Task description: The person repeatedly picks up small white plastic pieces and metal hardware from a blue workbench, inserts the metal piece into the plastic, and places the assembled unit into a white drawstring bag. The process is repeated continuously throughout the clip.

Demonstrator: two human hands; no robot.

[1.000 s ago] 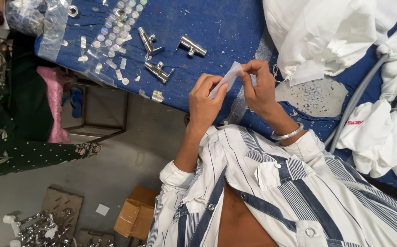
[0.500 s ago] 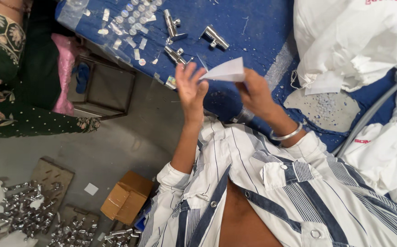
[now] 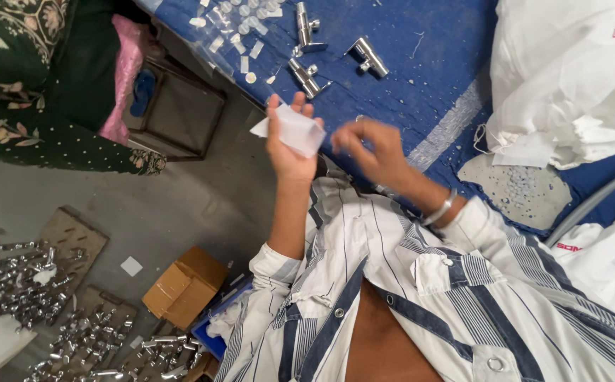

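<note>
My left hand (image 3: 286, 145) is raised at the edge of a table covered in blue cloth (image 3: 421, 92) and grips a small white sheet or pouch (image 3: 299, 129). Beside it, my right hand (image 3: 370, 150) is blurred, its fingers spread and holding nothing, with a metal bangle (image 3: 440, 209) on the wrist. Three chrome tap fittings lie on the cloth just beyond my hands, one at the back (image 3: 306, 25), one to the right (image 3: 368, 56) and one nearest my left hand (image 3: 307, 78). Several small clear packets (image 3: 240, 25) lie to their left.
White bags (image 3: 569, 78) are piled on the table's right side, with a grey hose (image 3: 594, 204) below them. A person in dark green patterned clothing (image 3: 31, 92) is at the left. On the floor are a cardboard box (image 3: 184, 286) and heaps of chrome parts (image 3: 31, 283).
Both hands held the white piece before; now my right hand has let go and drawn away, and only my left hand keeps it. The view has shifted toward the floor.
</note>
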